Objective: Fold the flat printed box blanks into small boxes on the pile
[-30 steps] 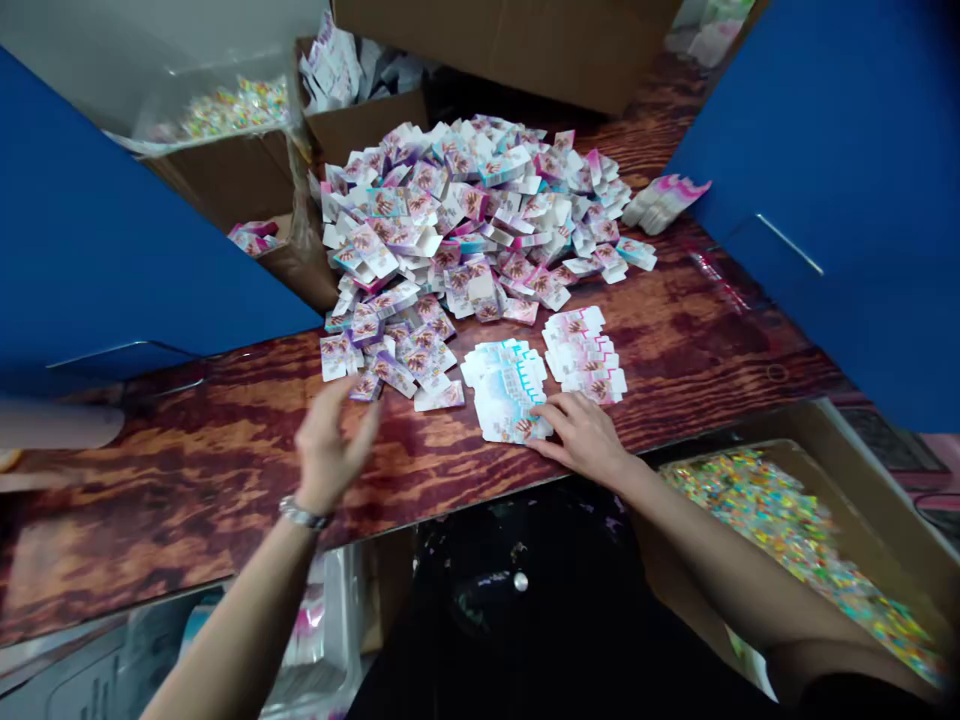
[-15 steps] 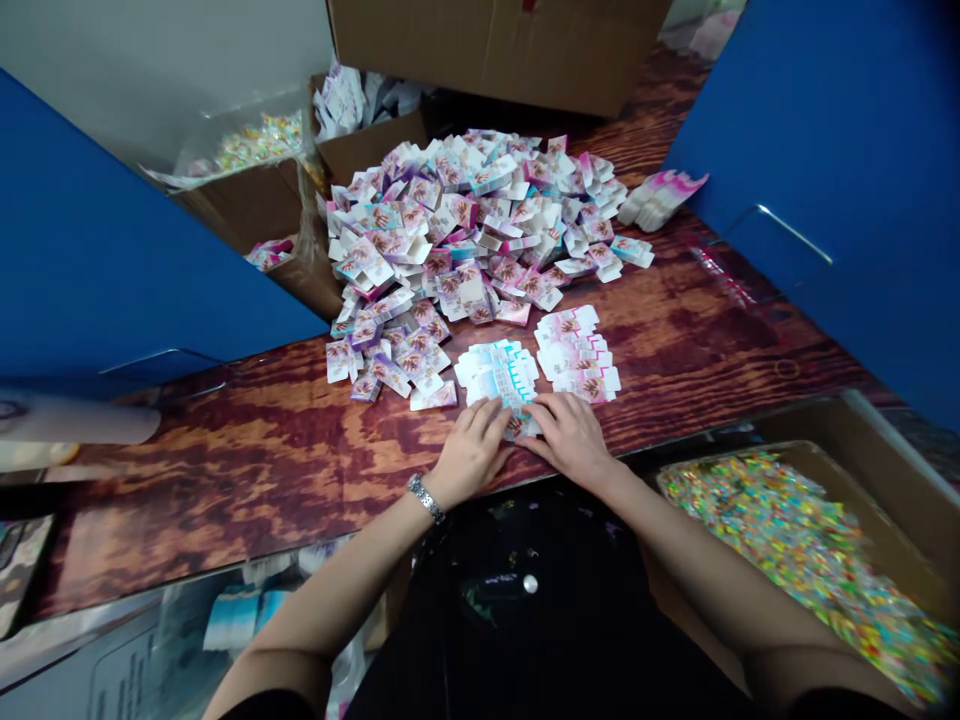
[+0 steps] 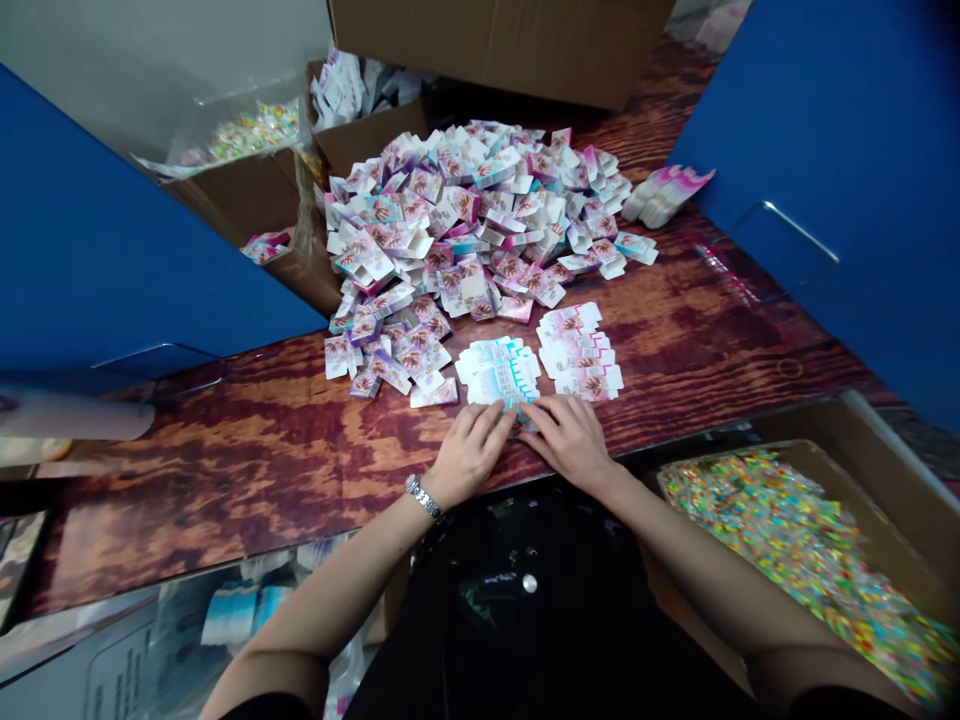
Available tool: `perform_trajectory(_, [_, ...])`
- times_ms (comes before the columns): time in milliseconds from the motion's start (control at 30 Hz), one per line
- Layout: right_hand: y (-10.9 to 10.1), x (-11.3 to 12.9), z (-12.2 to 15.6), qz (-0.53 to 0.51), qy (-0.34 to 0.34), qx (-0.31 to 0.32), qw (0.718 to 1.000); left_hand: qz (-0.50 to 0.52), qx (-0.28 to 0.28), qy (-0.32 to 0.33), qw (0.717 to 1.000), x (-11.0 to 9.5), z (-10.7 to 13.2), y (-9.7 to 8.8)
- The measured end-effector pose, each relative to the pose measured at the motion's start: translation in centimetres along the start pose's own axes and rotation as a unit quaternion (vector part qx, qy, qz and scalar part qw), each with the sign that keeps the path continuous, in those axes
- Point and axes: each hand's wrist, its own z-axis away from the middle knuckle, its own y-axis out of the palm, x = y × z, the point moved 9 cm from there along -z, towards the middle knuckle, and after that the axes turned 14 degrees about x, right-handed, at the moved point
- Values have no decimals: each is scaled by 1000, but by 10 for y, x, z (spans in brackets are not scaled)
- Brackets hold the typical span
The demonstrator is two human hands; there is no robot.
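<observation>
A big heap of small pink, purple and white flat cartons (image 3: 465, 220) covers the back of the dark wooden table (image 3: 262, 440). In front of it lie two fanned rows: a blue-white row (image 3: 499, 370) and a pink-white row (image 3: 581, 355). My left hand (image 3: 469, 450), with a watch (image 3: 422, 497) on its wrist, and my right hand (image 3: 570, 440) meet at the near end of the blue-white row. Their fingers curl over and press on the nearest flat carton (image 3: 519, 420), which is mostly hidden beneath them.
Blue partitions stand left (image 3: 90, 260) and right (image 3: 847, 150). A cardboard box of colourful small pieces (image 3: 795, 540) sits low at the right. More boxes (image 3: 247, 190) and a large carton (image 3: 487, 40) stand behind the heap. A pink stack (image 3: 664, 195) lies at the back right.
My left hand came down from the air at the left and joined the right hand on the near carton of the blue-white row. The right hand has barely moved.
</observation>
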Motion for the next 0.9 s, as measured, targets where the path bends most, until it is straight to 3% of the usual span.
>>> perform_trajectory(167, [-8, -6, -15, -225, 10, 33, 974, -15, 0, -41, 999, 5, -9, -13])
perform_trajectory(300, [-17, -14, -29, -310, 58, 44, 948, -35, -13, -51, 998, 7, -16, -26])
perform_trajectory(400, [-17, -17, -33, -327, 86, 54, 939, -12, 1, -43, 999, 9, -17, -29])
perform_trajectory(567, [-8, -13, -36, -364, 78, 118, 920, 26, -13, -43, 999, 16, -13, -35])
perform_trajectory(667, [-11, -13, -39, -349, 83, 120, 926, 21, -20, -46, 999, 15, -12, -36])
perform_trajectory(800, [-15, -12, -40, -313, 93, 102, 940, 33, -28, -55, 998, 14, -11, -36])
perform_trajectory(900, [-29, -9, -35, -304, 71, 27, 950, 75, -58, -92, 991, 21, -9, -40])
